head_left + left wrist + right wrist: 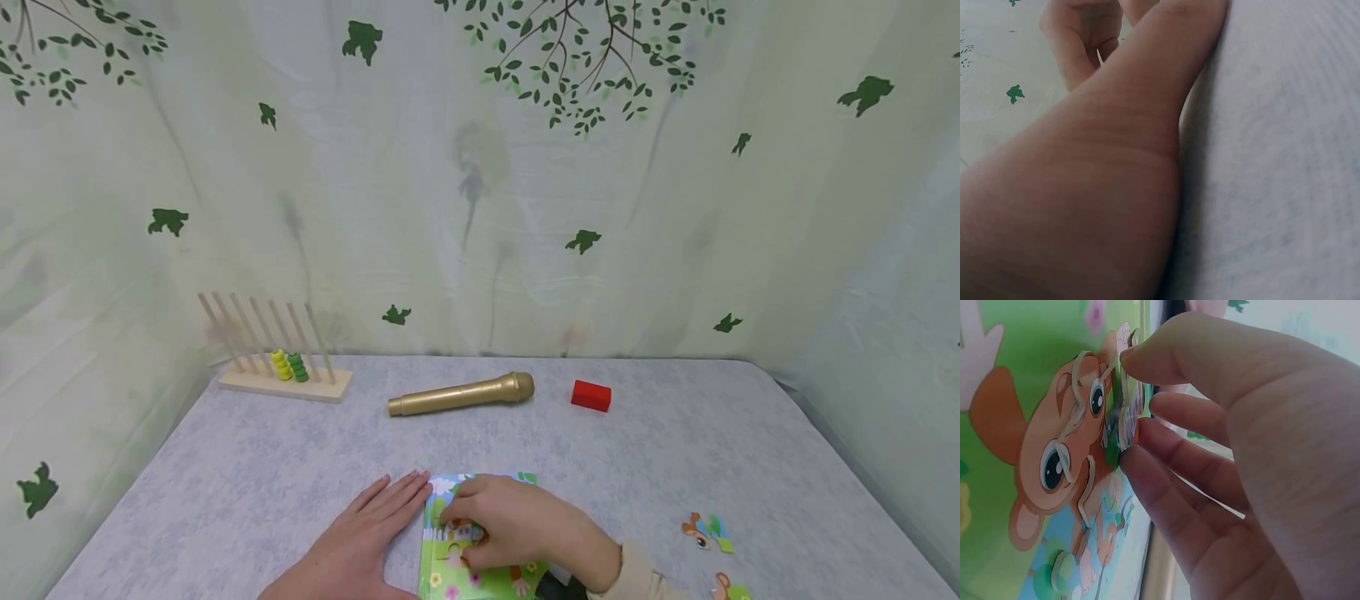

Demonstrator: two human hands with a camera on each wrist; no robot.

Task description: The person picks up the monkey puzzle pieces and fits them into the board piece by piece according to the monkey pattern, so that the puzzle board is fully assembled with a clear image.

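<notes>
A jigsaw puzzle board (431, 575) with a green and blue cartoon picture lies at the table's near edge. My left hand (360, 533) lies flat on the table with straight fingers, its fingertips at the board's left edge. Over the board, my right hand (517, 521) pinches a puzzle piece (1129, 422) between thumb and fingertips. That piece is seen nearly edge-on in the right wrist view, tilted against the board's surface. Beside it a brown cartoon animal (1060, 450) shows, with some pieces' edges raised. In the left wrist view, my left hand (1116, 137) hides the board.
Loose puzzle pieces (707, 532) lie to the right of the board. Farther back are a gold microphone (461, 395), a red block (591, 396) and a wooden peg stand (322, 388) with yellow and green beads. A leaf-patterned curtain (480, 183) hangs behind the table.
</notes>
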